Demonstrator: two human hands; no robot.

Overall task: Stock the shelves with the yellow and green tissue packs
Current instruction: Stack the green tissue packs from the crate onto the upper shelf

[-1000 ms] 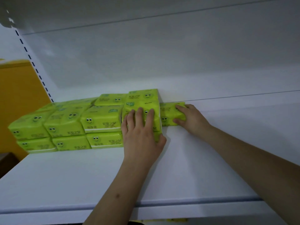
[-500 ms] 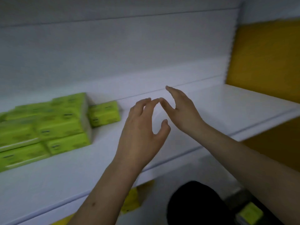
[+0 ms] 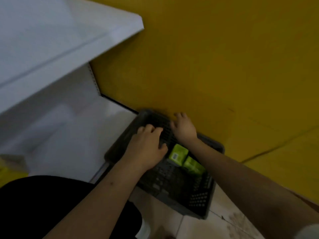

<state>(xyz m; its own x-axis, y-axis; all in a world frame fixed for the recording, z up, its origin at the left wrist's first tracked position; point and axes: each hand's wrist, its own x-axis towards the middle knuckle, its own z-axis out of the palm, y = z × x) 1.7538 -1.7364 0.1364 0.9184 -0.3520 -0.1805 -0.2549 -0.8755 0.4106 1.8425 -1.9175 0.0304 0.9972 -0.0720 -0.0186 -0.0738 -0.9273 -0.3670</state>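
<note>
Down in the basket [image 3: 198, 200], two packs [image 3: 186, 160] — light, soft, probably best pinched by the ends; left hand [image 3: 148, 147] and right hand [image 3: 183, 129] both loose, empty.

A single head-worn view looks steeply down over both forearms into the dark basket [image 3: 198, 200] on the floor. The white shelf [image 3: 51, 49] edge sits up-left of the basket, close by.

A dark perforated basket [image 3: 198, 200] sits on the tiled floor [image 3: 215, 226], two green tissue packs [image 3: 178, 153] inside.
</note>
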